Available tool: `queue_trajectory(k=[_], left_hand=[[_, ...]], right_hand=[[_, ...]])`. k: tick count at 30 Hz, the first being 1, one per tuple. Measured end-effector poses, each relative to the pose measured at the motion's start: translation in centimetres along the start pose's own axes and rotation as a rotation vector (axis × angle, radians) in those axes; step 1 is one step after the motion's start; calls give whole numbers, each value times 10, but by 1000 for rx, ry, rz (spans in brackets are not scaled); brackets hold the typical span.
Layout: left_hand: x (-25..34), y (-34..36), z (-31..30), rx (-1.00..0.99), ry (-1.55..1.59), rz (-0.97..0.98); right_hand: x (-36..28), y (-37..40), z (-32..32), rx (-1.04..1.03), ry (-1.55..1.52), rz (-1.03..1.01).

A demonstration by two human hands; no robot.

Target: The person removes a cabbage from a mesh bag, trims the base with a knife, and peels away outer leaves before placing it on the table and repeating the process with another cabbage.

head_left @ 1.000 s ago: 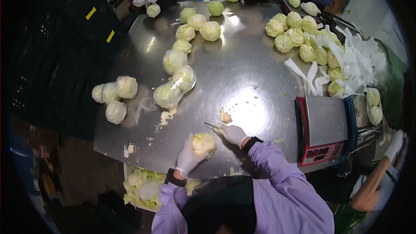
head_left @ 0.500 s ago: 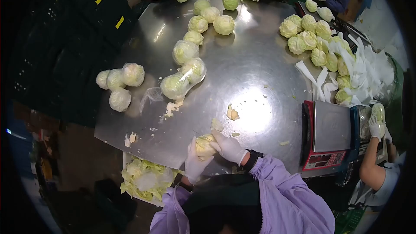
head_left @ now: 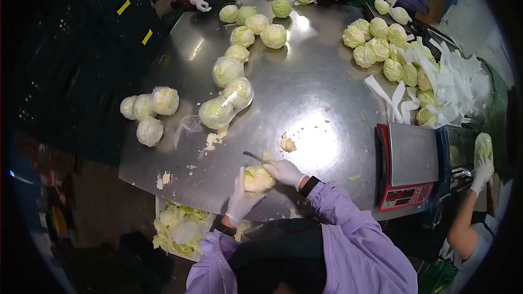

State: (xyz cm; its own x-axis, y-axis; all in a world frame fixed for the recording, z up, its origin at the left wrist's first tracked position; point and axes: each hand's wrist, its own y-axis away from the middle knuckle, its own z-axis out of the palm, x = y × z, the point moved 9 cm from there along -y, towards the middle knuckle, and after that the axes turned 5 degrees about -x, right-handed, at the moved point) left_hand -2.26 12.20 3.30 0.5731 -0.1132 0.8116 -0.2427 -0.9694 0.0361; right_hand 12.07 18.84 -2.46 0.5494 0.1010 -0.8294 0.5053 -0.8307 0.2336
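Observation:
My gloved left hand (head_left: 239, 201) is closed around the near left side of a trimmed pale cabbage (head_left: 258, 181) at the table's front edge. My gloved right hand (head_left: 287, 174) grips a small knife (head_left: 253, 157), its dark, curved blade pointing left above the cabbage; the handle is hidden in my fingers. Cut pieces of cabbage stem (head_left: 287, 142) lie beyond my right hand. More scraps (head_left: 213, 140) are scattered to the left, near two cabbages in clear film (head_left: 215, 113).
A crate of leaf trimmings (head_left: 182, 228) stands below the table's front left edge. Wrapped cabbages (head_left: 150, 131) sit at left, with others in a line toward the back. On the right are a red scale (head_left: 408, 155), piled cabbages (head_left: 376, 49) and white netting (head_left: 457, 90). Co-workers' hands (head_left: 482, 174) surround the table.
The knife blade has come into sight above the cabbage as my right hand turned. Across the table, a co-worker's cabbage now rests on the metal. The view has shifted slightly.

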Motion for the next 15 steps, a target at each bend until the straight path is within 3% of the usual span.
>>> queue_trajectory(k=[2,6,11,13,15], left_hand=[[2,0,-2,34,-30,86],[-4,10,-3,3,11,70],[-63,43,4,-37,255,-46],[-72,58,3,-18,386,-114],[-75,65,-1,13,522,-180]], right_hand=[[0,-2,-2,16,6,2],[17,-2,-8,117,51,29],[22,1,-1,125,129,127],[42,-1,2,77,189,265],[47,-4,0,60,198,268]])
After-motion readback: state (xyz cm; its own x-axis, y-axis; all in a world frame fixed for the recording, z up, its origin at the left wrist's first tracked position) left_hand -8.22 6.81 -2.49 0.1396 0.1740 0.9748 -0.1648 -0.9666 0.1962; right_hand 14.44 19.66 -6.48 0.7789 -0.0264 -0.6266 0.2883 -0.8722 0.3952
